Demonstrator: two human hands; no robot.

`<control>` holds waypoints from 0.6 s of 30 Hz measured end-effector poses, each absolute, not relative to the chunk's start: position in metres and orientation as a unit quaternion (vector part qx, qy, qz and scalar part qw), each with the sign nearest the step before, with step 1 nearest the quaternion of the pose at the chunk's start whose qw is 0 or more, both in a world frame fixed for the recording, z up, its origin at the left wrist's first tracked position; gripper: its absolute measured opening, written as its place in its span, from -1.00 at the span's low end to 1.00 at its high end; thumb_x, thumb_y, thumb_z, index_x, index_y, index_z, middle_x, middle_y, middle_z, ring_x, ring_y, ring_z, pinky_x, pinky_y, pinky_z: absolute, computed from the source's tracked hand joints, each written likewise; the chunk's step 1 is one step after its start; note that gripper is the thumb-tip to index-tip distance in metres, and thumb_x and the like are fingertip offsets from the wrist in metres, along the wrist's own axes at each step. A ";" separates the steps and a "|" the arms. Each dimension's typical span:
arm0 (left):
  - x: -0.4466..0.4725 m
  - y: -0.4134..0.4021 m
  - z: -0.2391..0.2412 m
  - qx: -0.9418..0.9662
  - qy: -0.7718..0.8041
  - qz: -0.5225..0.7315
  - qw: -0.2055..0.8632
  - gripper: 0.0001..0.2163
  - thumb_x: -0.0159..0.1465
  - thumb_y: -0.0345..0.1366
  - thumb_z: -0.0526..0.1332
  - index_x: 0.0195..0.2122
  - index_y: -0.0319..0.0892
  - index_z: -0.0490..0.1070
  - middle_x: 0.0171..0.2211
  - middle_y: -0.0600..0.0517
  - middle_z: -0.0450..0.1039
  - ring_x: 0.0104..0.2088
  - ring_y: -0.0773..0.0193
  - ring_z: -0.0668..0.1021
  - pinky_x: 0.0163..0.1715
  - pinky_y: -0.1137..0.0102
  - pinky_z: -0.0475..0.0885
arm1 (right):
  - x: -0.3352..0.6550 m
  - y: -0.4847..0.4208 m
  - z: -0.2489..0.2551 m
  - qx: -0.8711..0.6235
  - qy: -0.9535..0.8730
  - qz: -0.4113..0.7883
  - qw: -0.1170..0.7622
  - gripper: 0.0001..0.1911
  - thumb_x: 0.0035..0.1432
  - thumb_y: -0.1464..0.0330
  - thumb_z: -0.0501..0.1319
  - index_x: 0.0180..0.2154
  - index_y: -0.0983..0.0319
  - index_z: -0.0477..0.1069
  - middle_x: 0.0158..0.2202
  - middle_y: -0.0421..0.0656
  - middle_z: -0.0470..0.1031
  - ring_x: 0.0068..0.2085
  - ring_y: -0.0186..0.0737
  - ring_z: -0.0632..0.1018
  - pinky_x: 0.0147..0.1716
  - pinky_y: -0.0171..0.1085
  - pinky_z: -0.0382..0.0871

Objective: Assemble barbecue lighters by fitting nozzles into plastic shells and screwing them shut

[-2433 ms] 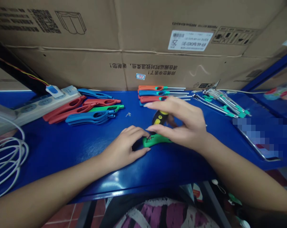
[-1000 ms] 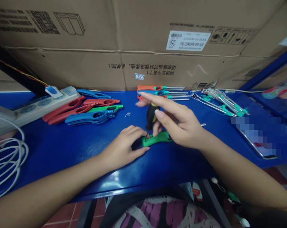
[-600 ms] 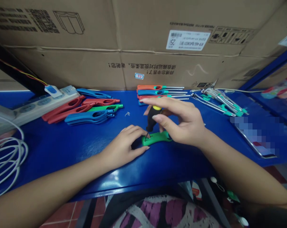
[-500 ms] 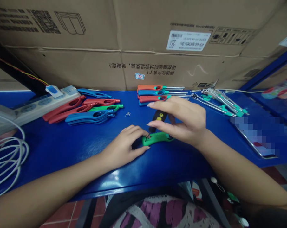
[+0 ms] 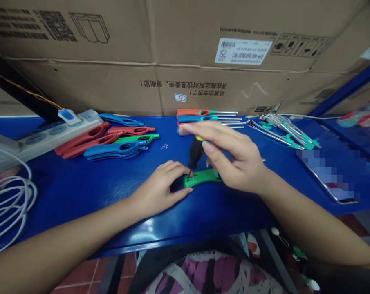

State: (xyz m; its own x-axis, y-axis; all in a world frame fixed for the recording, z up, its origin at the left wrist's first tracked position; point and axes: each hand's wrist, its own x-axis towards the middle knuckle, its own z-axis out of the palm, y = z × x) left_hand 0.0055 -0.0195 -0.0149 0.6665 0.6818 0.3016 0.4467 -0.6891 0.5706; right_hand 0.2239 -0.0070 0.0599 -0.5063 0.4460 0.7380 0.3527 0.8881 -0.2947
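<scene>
Near the front edge of the blue bench (image 5: 80, 188) my left hand (image 5: 158, 190) rests fingers-down against the end of the green lighter handle (image 5: 203, 177), pinning it flat, while my right hand (image 5: 234, 157) pinches the black-and-yellow screwdriver (image 5: 196, 153) almost upright, tip on that handle.

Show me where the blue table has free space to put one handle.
Free: the table between the white cable and the left hand, in front of the coloured handles. Crowded: around the right hand, screwdriver and green handle.
</scene>
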 end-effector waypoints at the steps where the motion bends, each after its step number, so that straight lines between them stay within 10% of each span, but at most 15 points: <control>1: 0.006 -0.019 -0.015 0.884 0.320 0.252 0.231 -0.80 0.35 -0.25 0.30 -0.04 -0.11 0.41 -0.08 -0.04 0.52 -0.04 0.08 0.51 0.01 0.15 0.42 | 0.224 -0.007 0.060 -0.224 -0.866 0.077 0.439 -0.64 0.44 0.38 0.03 0.15 0.20 0.45 -0.06 -0.08 0.60 -0.04 -0.20 0.59 -0.01 -0.14 0.54; 18: 0.007 -0.020 -0.015 0.881 0.318 0.259 0.237 -0.82 0.36 -0.26 0.29 -0.05 -0.13 0.44 -0.06 -0.05 0.52 0.00 0.06 0.51 0.06 0.13 0.42 | 0.229 -0.004 0.060 -0.195 -0.879 0.002 0.436 -0.71 0.38 0.32 0.19 0.06 0.25 0.51 -0.09 -0.05 0.58 -0.05 -0.19 0.60 -0.04 -0.21 0.53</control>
State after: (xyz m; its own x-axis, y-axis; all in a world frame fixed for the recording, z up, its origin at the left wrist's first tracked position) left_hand 0.0066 -0.0199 -0.0149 0.6633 0.6837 0.3045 0.4380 -0.6845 0.5828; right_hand 0.2285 -0.0042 0.0599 -0.5448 0.3437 0.7649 0.3410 0.9241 -0.1724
